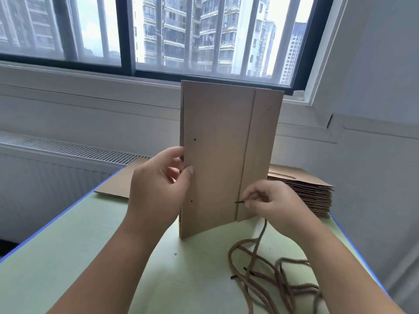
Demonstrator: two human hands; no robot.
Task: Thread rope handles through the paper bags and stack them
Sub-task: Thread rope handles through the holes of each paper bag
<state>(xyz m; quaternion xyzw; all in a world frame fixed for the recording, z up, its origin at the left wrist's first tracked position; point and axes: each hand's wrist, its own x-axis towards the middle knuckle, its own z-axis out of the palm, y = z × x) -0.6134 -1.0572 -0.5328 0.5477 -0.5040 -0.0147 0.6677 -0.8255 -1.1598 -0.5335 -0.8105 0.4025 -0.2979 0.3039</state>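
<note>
Paper bag (pixel 222 155): left hand (pixel 156 189) grips, right hand (pixel 269 200) pinches rope (pixel 261 234).

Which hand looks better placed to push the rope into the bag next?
Probably the right: the right hand pinches the rope tip right at the paper bag, while the left hand grips the bag's edge, steadying it upright.

One head-worn wide-angle view looks forward and down, close over the table (pixel 68 257), toward the window (pixel 204 37).
</note>
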